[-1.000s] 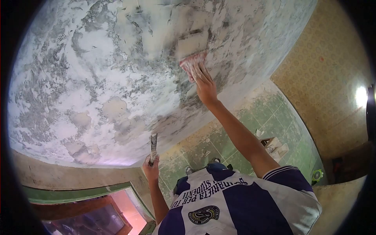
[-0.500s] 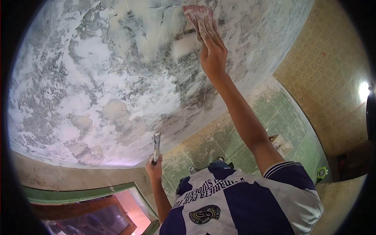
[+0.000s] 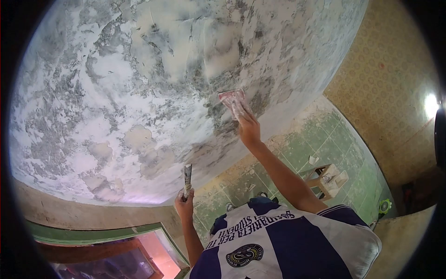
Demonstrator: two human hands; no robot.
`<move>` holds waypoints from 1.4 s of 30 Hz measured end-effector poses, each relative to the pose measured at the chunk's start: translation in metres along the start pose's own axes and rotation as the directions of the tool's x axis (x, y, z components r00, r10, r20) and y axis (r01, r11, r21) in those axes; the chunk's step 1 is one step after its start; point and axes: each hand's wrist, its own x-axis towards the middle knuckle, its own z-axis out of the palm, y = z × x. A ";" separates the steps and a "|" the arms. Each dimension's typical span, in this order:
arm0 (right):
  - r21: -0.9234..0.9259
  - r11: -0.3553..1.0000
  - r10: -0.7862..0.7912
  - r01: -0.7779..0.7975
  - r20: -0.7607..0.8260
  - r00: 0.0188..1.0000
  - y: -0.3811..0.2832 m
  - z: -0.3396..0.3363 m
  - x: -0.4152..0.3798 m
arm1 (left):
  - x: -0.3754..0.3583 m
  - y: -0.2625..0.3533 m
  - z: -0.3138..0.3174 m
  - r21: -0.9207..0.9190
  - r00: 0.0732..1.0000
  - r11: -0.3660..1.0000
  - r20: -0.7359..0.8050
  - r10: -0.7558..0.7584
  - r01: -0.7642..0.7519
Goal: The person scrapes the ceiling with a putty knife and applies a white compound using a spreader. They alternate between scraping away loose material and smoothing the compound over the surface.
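My right hand (image 3: 246, 123) presses a reddish, dust-covered sanding pad (image 3: 231, 96) against the patchy white and grey wall (image 3: 116, 93), its fingers laid along the pad. Lower and to the left, my left hand (image 3: 184, 204) is closed around the handle of a putty-smeared scraper (image 3: 187, 176). The scraper points up, near the wall's lower part. Bare patches and rough plaster show around both hands.
A box-like wooden stool (image 3: 331, 181) with white material on top stands on the dusty green tiled floor (image 3: 334, 135). A green-framed opening (image 3: 97, 232) is at lower left. A patterned tan surface (image 3: 385, 83) and a bright lamp (image 3: 432, 106) are at right.
My right hand has moved down the wall with the sanding pad, its arm now more bent. My left hand and the scraper have shifted only slightly. More of the stool shows.
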 end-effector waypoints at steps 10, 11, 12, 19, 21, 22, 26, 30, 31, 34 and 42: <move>-0.029 0.979 -0.200 0.202 -0.340 0.919 -0.021 -0.038 0.111 | 0.004 -0.003 0.001 0.076 0.998 0.995 0.033 0.056 -0.058; -0.085 0.974 -0.225 0.209 -0.307 0.925 -0.019 -0.028 0.115 | 0.003 -0.004 0.004 0.039 0.997 0.997 0.030 0.072 -0.073; -0.142 0.966 -0.249 0.218 -0.273 0.929 -0.016 -0.018 0.115 | 0.003 -0.005 0.004 0.002 0.996 0.996 0.027 0.088 -0.088; -0.017 0.994 -0.111 0.111 0.023 0.994 0.014 0.056 -0.032 | -0.008 -0.009 -0.003 0.089 0.999 0.995 0.004 0.034 -0.034; -0.023 0.996 -0.077 0.080 0.118 0.990 0.016 0.050 -0.068 | -0.013 -0.006 -0.008 0.093 1.000 0.996 -0.020 0.014 -0.012; -0.020 0.996 -0.080 0.082 0.111 0.991 0.016 0.043 -0.080 | -0.014 -0.007 -0.008 0.095 1.000 0.995 -0.023 0.021 -0.019; 0.107 0.994 -0.006 0.000 0.053 0.999 0.009 0.010 -0.066 | -0.017 -0.010 -0.012 0.002 0.993 0.997 -0.092 0.074 -0.074; 0.106 0.984 -0.108 0.140 -0.262 0.959 -0.012 -0.033 0.044 | -0.012 -0.012 -0.017 0.047 0.998 0.998 -0.048 0.042 -0.039; 0.074 0.982 -0.138 0.174 -0.342 0.929 -0.021 -0.048 0.080 | -0.011 -0.012 -0.015 0.048 0.998 0.998 -0.046 0.041 -0.038; -0.026 0.944 -0.304 0.329 -0.460 0.834 -0.048 -0.089 0.173 | -0.004 -0.006 -0.007 0.064 0.996 0.996 -0.061 0.059 -0.055; -0.272 0.898 -0.432 0.347 -0.389 0.813 -0.093 -0.113 0.249 | 0.005 0.007 0.000 0.036 0.988 0.988 -0.031 0.149 -0.148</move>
